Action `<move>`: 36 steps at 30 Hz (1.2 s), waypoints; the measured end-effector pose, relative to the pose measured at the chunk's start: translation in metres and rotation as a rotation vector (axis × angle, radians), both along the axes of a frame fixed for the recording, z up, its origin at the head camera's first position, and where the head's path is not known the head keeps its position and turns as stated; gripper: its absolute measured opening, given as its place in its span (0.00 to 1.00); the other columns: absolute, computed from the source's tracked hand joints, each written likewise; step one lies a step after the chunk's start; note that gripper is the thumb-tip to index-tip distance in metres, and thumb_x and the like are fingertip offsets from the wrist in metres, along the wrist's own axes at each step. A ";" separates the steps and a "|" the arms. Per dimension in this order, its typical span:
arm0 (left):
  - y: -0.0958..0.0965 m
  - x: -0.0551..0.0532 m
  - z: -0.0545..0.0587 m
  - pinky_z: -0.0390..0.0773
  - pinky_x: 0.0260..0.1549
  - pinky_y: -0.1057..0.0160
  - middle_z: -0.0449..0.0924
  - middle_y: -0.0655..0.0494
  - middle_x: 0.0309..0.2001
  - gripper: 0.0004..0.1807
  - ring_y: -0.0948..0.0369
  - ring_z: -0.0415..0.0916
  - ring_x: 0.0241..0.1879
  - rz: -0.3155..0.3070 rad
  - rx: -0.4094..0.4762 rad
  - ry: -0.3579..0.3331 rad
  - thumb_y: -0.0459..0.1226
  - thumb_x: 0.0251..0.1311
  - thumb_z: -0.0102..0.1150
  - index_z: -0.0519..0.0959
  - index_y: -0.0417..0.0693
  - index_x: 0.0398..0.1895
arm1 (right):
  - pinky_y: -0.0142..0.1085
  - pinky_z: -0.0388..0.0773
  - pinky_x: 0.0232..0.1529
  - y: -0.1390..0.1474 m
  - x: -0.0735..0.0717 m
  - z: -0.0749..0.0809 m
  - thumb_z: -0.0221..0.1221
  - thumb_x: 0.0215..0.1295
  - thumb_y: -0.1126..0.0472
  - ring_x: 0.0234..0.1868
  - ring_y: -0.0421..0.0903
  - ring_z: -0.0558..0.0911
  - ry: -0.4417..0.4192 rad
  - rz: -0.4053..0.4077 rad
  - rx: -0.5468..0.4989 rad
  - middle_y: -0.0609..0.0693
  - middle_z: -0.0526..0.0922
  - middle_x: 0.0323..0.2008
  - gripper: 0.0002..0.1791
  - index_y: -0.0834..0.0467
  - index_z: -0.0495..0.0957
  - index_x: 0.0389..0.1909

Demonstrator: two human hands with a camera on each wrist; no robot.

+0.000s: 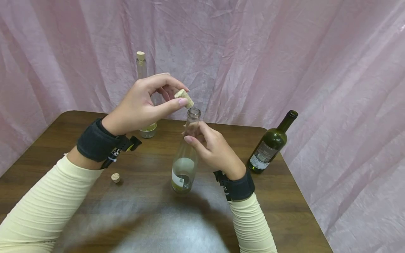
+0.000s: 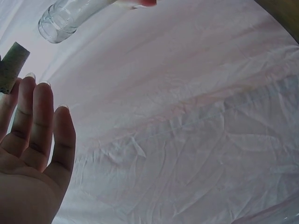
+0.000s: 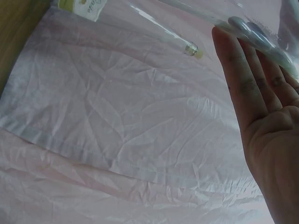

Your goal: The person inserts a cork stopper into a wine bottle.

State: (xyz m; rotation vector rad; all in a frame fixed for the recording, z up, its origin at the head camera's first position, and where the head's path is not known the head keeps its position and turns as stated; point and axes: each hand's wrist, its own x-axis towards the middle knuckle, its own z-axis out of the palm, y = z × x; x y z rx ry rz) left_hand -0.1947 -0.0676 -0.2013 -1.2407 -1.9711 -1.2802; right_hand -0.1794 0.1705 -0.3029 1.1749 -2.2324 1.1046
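Observation:
Between thumb and fingers, my left hand (image 1: 139, 103) pinches a pale cork (image 1: 185, 98). The cork is tilted and hovers just above and left of the mouth of a clear glass bottle (image 1: 183, 163). That bottle stands upright on the table, with a white label low on its side. My right hand (image 1: 218, 149) holds it by the neck, thumb in front and fingers behind. In the left wrist view the cork (image 2: 13, 67) sits at the fingertips, a short gap from the bottle's open mouth (image 2: 56, 28).
A smaller cork (image 1: 115, 177) stands on the brown table (image 1: 148, 214) at the left. Behind my left hand is another clear bottle (image 1: 141, 68) with a cork in its mouth. A dark green wine bottle (image 1: 269, 144) stands at the right edge. A pink curtain (image 1: 253, 52) hangs behind.

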 end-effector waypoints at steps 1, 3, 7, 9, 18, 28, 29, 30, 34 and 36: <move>0.000 0.000 0.000 0.76 0.40 0.61 0.83 0.62 0.38 0.13 0.59 0.78 0.37 0.002 -0.004 -0.001 0.39 0.64 0.72 0.87 0.42 0.48 | 0.34 0.79 0.47 0.000 0.000 0.000 0.57 0.79 0.52 0.45 0.38 0.82 -0.001 0.002 -0.002 0.46 0.84 0.48 0.16 0.60 0.76 0.54; 0.001 -0.001 0.001 0.76 0.39 0.61 0.82 0.61 0.37 0.13 0.60 0.77 0.37 0.006 -0.015 -0.001 0.40 0.64 0.72 0.88 0.43 0.49 | 0.34 0.80 0.48 -0.001 -0.001 0.000 0.56 0.79 0.52 0.46 0.38 0.82 -0.005 0.007 -0.007 0.46 0.84 0.48 0.16 0.60 0.76 0.54; 0.003 -0.002 0.001 0.76 0.39 0.63 0.81 0.61 0.36 0.14 0.61 0.77 0.37 0.010 -0.044 0.015 0.41 0.64 0.72 0.89 0.44 0.49 | 0.35 0.80 0.48 -0.003 -0.002 -0.001 0.56 0.79 0.52 0.47 0.38 0.82 -0.009 0.008 -0.012 0.47 0.84 0.48 0.16 0.61 0.75 0.53; 0.003 -0.003 0.001 0.76 0.40 0.63 0.80 0.62 0.35 0.14 0.62 0.77 0.37 0.016 -0.065 0.028 0.42 0.65 0.71 0.89 0.44 0.50 | 0.35 0.80 0.48 -0.003 -0.001 -0.001 0.56 0.79 0.52 0.47 0.38 0.82 -0.010 0.008 -0.011 0.47 0.83 0.48 0.16 0.61 0.75 0.54; 0.006 -0.005 0.002 0.75 0.42 0.63 0.80 0.63 0.35 0.15 0.65 0.76 0.38 0.030 -0.121 0.075 0.42 0.65 0.72 0.89 0.45 0.51 | 0.35 0.80 0.49 -0.003 0.000 0.000 0.56 0.79 0.51 0.47 0.38 0.83 -0.010 0.008 -0.006 0.46 0.83 0.48 0.17 0.61 0.75 0.55; 0.009 -0.005 0.005 0.72 0.39 0.65 0.78 0.65 0.34 0.15 0.65 0.75 0.38 0.022 -0.173 0.119 0.43 0.64 0.72 0.90 0.46 0.50 | 0.35 0.81 0.51 -0.006 -0.001 -0.001 0.56 0.79 0.51 0.50 0.39 0.83 -0.028 0.017 -0.015 0.47 0.84 0.49 0.16 0.61 0.75 0.54; 0.009 -0.005 0.005 0.72 0.38 0.65 0.78 0.65 0.34 0.15 0.66 0.75 0.38 0.024 -0.178 0.123 0.43 0.64 0.72 0.90 0.46 0.50 | 0.36 0.81 0.51 -0.006 -0.002 -0.001 0.56 0.79 0.51 0.50 0.39 0.83 -0.027 0.018 -0.016 0.47 0.84 0.49 0.16 0.61 0.76 0.54; 0.008 -0.005 0.005 0.71 0.37 0.65 0.78 0.65 0.34 0.14 0.65 0.75 0.37 0.025 -0.181 0.126 0.43 0.64 0.72 0.90 0.46 0.49 | 0.36 0.81 0.51 -0.007 -0.002 -0.001 0.56 0.79 0.52 0.50 0.39 0.83 -0.027 0.022 -0.017 0.47 0.83 0.49 0.16 0.61 0.75 0.54; 0.007 -0.005 0.005 0.72 0.37 0.66 0.77 0.65 0.33 0.14 0.66 0.75 0.37 0.027 -0.192 0.122 0.42 0.66 0.71 0.90 0.47 0.51 | 0.38 0.82 0.51 -0.008 -0.002 -0.001 0.56 0.79 0.51 0.50 0.39 0.83 -0.013 0.023 -0.013 0.47 0.83 0.49 0.17 0.61 0.75 0.55; 0.007 -0.005 0.005 0.73 0.38 0.65 0.77 0.64 0.34 0.15 0.66 0.74 0.37 0.024 -0.206 0.113 0.42 0.66 0.70 0.90 0.47 0.52 | 0.38 0.82 0.51 -0.009 -0.002 -0.001 0.56 0.79 0.51 0.50 0.39 0.83 -0.009 0.021 -0.011 0.47 0.83 0.48 0.17 0.61 0.75 0.55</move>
